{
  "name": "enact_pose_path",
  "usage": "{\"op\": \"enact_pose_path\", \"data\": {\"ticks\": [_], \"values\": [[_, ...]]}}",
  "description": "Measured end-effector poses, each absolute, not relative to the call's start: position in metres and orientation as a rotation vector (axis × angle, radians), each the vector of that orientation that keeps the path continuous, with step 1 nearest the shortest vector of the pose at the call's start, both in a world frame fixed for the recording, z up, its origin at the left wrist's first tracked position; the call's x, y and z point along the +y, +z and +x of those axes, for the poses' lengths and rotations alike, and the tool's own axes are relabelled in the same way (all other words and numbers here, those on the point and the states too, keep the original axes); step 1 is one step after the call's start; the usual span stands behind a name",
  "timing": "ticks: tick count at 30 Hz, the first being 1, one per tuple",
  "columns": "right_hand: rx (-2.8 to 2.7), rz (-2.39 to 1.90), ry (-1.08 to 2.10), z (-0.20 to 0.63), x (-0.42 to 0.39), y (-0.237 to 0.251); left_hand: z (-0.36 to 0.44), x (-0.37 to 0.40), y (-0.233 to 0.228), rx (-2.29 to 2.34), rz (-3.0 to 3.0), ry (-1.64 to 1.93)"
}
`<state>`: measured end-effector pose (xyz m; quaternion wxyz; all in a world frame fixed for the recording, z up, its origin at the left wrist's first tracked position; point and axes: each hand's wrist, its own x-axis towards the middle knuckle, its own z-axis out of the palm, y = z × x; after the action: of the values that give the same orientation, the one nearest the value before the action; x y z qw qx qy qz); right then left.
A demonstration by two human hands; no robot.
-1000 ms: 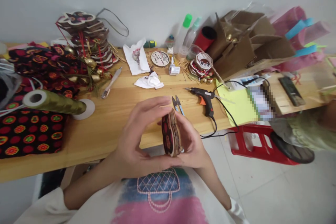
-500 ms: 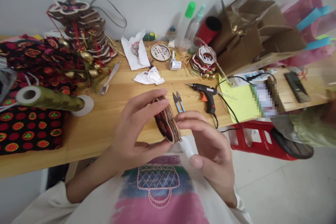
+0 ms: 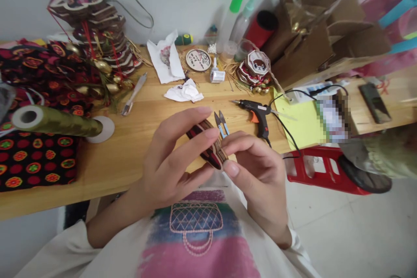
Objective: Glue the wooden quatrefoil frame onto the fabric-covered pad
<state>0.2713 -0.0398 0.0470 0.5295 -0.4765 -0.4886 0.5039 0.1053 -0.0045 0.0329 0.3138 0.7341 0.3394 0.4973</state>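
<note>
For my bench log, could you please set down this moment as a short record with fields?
held piece: layered cardboard ornament with red-patterned fabric, held edge-up above the table edge
left hand: grips the ornament, fingers over its top
right hand: pinches its lower right end
nearest tool: thread snips lying on the wooden table just behind the ornament
glue gun: lying on the table to the right of the snips, cord trailing off the edge
left side: green ribbon roll and patterned fabric
back left: stack of finished ornaments
</note>
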Motion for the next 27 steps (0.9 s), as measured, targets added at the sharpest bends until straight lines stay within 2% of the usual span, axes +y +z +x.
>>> {"op": "enact_pose_path", "data": {"ticks": [15,20,27], "values": [[-1.172,-1.079,1.228,0.271,-0.038,0.050,0.100,-0.004,0.017,0.961,2.076,1.281],[-1.180,-1.090,1.212,0.272,-0.038,0.049,0.102,-0.001,0.018,0.928,2.204,1.415],[-1.163,-1.130,1.171,0.269,-0.039,0.045,0.104,0.004,0.026,0.936,2.414,1.371]]}}
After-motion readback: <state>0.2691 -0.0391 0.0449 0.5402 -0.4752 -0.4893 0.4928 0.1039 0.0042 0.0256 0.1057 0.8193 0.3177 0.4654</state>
